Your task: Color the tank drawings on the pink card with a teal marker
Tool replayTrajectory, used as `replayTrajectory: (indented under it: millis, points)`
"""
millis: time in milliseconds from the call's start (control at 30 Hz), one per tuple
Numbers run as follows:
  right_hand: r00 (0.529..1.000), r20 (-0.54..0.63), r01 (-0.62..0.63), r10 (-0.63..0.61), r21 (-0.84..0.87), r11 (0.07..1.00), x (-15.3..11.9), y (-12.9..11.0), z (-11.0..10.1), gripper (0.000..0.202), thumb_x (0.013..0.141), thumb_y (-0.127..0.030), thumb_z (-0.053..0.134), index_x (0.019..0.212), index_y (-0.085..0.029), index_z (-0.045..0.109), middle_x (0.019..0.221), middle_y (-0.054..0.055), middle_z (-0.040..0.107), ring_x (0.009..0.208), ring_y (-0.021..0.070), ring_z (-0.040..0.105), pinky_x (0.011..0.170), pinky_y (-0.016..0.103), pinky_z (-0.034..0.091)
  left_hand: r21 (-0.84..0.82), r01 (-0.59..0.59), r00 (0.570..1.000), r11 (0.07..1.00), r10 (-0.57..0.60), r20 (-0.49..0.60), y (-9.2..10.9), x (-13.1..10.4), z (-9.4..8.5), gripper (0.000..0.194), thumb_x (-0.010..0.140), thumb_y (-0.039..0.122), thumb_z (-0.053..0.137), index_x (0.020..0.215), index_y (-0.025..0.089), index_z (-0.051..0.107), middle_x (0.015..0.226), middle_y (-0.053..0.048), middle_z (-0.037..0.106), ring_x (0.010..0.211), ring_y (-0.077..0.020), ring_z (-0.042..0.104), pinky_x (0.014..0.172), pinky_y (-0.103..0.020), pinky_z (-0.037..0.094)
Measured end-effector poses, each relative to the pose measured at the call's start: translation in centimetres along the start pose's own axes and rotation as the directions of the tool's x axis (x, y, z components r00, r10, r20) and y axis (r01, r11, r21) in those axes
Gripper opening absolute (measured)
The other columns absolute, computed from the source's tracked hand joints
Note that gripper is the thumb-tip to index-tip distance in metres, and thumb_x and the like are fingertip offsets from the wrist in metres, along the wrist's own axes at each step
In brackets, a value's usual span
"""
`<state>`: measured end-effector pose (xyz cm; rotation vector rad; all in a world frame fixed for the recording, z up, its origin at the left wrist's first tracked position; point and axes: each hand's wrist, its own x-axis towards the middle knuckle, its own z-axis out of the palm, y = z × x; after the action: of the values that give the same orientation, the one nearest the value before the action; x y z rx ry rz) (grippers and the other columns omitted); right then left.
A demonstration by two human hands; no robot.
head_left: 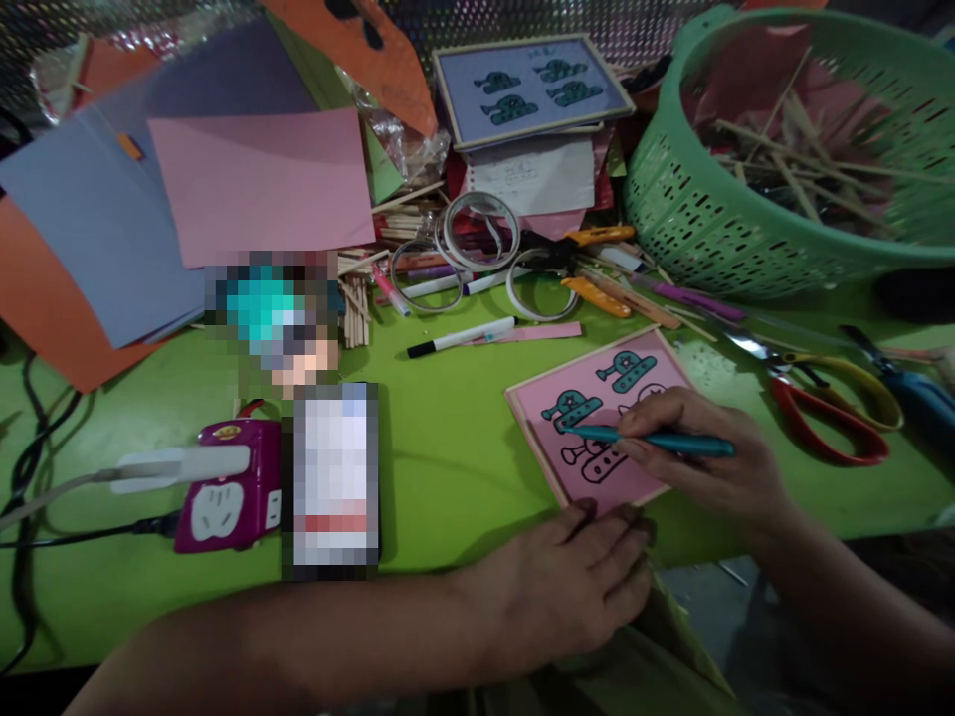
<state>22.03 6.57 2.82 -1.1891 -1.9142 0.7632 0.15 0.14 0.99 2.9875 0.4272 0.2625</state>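
Note:
My right hand (708, 452) is closed round a teal marker pen (682, 443), its tip on a pink card (634, 487) edged with thin wooden sticks. Several tank drawings in black outline are on the card. Two of them are coloured teal, and the lower ones are partly hidden by my right hand and the pen. My left hand (589, 567) lies palm down at the card's near edge. Its fingers are bent together against that edge, with the fingertips touching the frame; the palm side is hidden.
A finished-looking blue framed card (533, 89) tops a paper pile. A green basket (693, 219) holds sticks. Tape rolls (481, 231), a black-capped marker (463, 336), red-and-yellow scissors (828, 423), coloured paper (261, 179), a purple power adapter (261, 447) and a blurred-out phone-like shape (335, 477) surround the card.

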Motion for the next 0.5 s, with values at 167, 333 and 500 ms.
replayTrajectory:
  millis: [167,333,500]
  points:
    - [1.0,-0.014,0.007,-0.007,-0.01,1.0,-0.12,0.2,0.07,0.012,0.086,-0.016,0.076,0.088,-0.027,0.071,0.076,-0.001,0.075,0.064,0.0157,0.072,0.057,0.024,0.057,0.005,0.01,1.0,1.0,-0.01,-0.027,0.15,-0.09,0.38,0.041,0.109,0.026,0.044,0.145,0.021,0.062,0.16,-0.009,0.055,0.142,-0.0215,0.056,0.114,-0.038,0.042]
    - [1.0,-0.013,0.016,-0.016,-0.023,1.0,-0.11,0.22,0.11,0.014,0.087,-0.015,0.077,0.089,-0.027,0.071,0.078,0.0,0.075,0.069,0.0166,0.074,0.06,0.025,0.059,0.005,0.012,0.999,1.0,-0.012,-0.045,0.27,-0.17,0.62,0.041,0.109,0.024,0.042,0.144,0.02,0.063,0.158,-0.008,0.057,0.142,-0.0221,0.056,0.116,-0.039,0.041]
    - [0.999,-0.007,0.038,-0.038,-0.024,0.999,-0.1,0.19,0.11,0.015,0.087,-0.013,0.075,0.09,-0.027,0.07,0.077,0.0,0.074,0.067,0.0158,0.073,0.059,0.024,0.058,0.0,0.032,0.996,0.999,-0.032,-0.08,0.23,-0.12,0.49,0.04,0.109,0.022,0.041,0.141,0.021,0.066,0.155,-0.006,0.061,0.139,-0.0204,0.059,0.113,-0.037,0.043]
